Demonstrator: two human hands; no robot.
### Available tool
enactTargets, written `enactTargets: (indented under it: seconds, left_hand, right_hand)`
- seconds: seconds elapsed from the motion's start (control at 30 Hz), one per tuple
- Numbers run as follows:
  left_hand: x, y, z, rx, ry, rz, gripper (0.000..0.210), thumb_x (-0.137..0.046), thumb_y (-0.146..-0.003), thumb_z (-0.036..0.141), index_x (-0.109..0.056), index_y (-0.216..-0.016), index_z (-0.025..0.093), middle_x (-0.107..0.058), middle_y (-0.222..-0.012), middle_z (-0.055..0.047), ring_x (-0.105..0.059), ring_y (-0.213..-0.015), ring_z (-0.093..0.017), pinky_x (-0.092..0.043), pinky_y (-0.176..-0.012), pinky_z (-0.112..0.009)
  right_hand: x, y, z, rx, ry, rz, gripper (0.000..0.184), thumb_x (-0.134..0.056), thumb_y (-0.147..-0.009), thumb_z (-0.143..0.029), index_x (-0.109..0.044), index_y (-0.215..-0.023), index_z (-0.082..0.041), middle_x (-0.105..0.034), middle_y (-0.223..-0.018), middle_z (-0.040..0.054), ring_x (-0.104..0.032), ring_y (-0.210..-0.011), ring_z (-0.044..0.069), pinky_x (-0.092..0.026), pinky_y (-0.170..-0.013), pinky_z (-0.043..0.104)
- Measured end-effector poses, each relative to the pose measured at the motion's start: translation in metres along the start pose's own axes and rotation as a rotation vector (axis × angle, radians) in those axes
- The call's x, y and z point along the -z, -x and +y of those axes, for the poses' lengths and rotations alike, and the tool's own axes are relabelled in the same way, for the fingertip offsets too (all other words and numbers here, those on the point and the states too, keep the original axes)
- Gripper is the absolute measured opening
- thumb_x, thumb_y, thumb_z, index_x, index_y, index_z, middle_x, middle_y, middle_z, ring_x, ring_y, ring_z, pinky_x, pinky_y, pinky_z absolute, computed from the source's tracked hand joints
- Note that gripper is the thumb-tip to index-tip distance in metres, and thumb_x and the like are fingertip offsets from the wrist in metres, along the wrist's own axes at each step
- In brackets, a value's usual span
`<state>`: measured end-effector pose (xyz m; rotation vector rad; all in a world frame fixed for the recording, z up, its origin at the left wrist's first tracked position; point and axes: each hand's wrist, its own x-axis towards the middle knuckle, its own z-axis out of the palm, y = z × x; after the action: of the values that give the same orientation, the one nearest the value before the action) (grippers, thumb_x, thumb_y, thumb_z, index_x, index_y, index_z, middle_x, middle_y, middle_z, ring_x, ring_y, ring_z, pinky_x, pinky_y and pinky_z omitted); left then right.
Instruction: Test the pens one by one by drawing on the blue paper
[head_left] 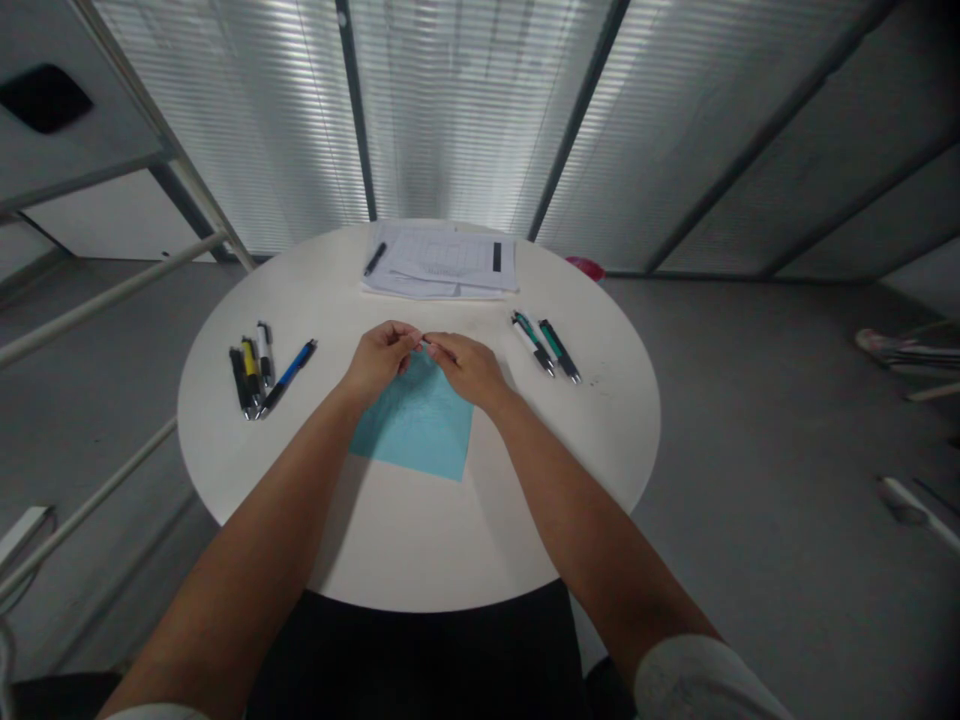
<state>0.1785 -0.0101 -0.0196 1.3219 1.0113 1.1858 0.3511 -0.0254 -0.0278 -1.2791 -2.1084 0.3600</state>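
Note:
Over the upper part of a light-blue sheet of paper (pixel 420 430), my left hand (pixel 385 355) and my right hand (pixel 466 368) meet at the fingertips. Both are closed in a pinch. A small dark piece shows between the fingertips, too little of it to name. The sheet lies flat on the white round table (pixel 442 545), its top edge hidden under the hands. To the left of my left hand lie a blue pen (pixel 289 377) and several others, among them a yellow pen (pixel 250 370). Right of my right hand are green-and-black pens (pixel 559 350).
At the table's far side lies a stack of printed papers (pixel 450 260) with a black pen (pixel 375 259) on it. A pale metal rail (pixel 112 285) runs along the left. Window blinds (pixel 450 120) stand behind the table. Something pink (pixel 586 267) shows past the back edge.

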Motion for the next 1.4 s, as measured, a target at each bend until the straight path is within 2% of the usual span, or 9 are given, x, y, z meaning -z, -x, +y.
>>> enactTargets:
  seconds: [0.27,0.5,0.7,0.93,1.1,1.27,1.4]
  left_hand:
    - [0.0010,-0.0010,-0.0015,-0.003,-0.061,-0.013,0.022,-0.071,-0.074,0.033,-0.061,-0.080,0.014,-0.060,-0.065,0.000,-0.043,-0.043,-0.006,-0.031,-0.042,-0.022]
    - [0.0045,-0.0021,-0.0045,-0.019,-0.109,-0.032,0.022,-0.072,-0.073,0.032,-0.063,-0.081,0.014,-0.052,-0.053,0.003,-0.045,-0.043,-0.007,-0.032,-0.042,-0.021]
    - [0.0021,0.0009,0.0001,0.011,-0.078,-0.018,0.022,-0.071,-0.073,0.033,-0.063,-0.080,0.014,-0.054,-0.056,0.002,-0.047,-0.045,-0.008,-0.036,-0.044,-0.022]
    - [0.0049,-0.0006,-0.0046,0.000,-0.238,-0.042,0.023,-0.069,-0.072,0.032,-0.066,-0.085,0.013,-0.057,-0.059,0.001,-0.047,-0.047,-0.008,-0.035,-0.044,-0.020]
    - [0.0045,-0.0004,-0.0041,0.020,-0.262,-0.054,0.026,-0.070,-0.071,0.031,-0.065,-0.089,0.013,-0.061,-0.066,-0.001,-0.050,-0.050,-0.009,-0.036,-0.045,-0.020]
    - [0.0059,-0.0002,-0.0043,0.021,-0.264,-0.124,0.024,-0.067,-0.075,0.035,-0.067,-0.084,0.013,-0.057,-0.060,0.000,-0.047,-0.049,-0.008,-0.035,-0.046,-0.020]
    - [0.0074,0.0003,-0.0038,0.006,-0.283,-0.126,0.026,-0.067,-0.076,0.037,-0.070,-0.083,0.013,-0.057,-0.059,-0.001,-0.047,-0.049,-0.008,-0.034,-0.046,-0.020]
  right_hand:
    - [-0.0014,0.0002,0.0017,-0.008,0.017,-0.023,0.032,-0.041,-0.098,-0.035,-0.063,-0.120,-0.028,-0.070,-0.111,0.0023,-0.063,-0.100,0.017,-0.046,-0.088,0.029]
    - [0.0005,0.0007,-0.0011,-0.020,0.021,-0.032,0.033,-0.041,-0.098,-0.036,-0.063,-0.122,-0.029,-0.069,-0.112,0.0018,-0.063,-0.102,0.017,-0.046,-0.089,0.029]
    - [0.0018,0.0006,-0.0025,-0.018,0.029,-0.033,0.032,-0.041,-0.097,-0.034,-0.063,-0.119,-0.028,-0.070,-0.108,0.0018,-0.063,-0.097,0.016,-0.046,-0.085,0.028]
    - [0.0030,0.0013,-0.0059,-0.035,0.055,-0.056,0.027,-0.044,-0.095,-0.031,-0.065,-0.112,-0.028,-0.071,-0.102,0.0012,-0.064,-0.091,0.017,-0.045,-0.078,0.027]
    - [0.0025,0.0019,-0.0064,-0.104,0.063,-0.048,0.024,-0.050,-0.092,-0.035,-0.062,-0.111,-0.028,-0.073,-0.094,0.0017,-0.067,-0.086,0.019,-0.046,-0.072,0.028]
    - [0.0002,0.0026,-0.0041,-0.127,0.033,-0.030,0.020,-0.054,-0.089,-0.036,-0.061,-0.105,-0.027,-0.072,-0.087,0.0010,-0.066,-0.080,0.019,-0.046,-0.069,0.028]
    - [-0.0003,0.0028,-0.0031,-0.088,-0.005,-0.013,0.015,-0.055,-0.087,-0.033,-0.060,-0.099,-0.024,-0.070,-0.087,0.0016,-0.065,-0.080,0.017,-0.046,-0.072,0.028]
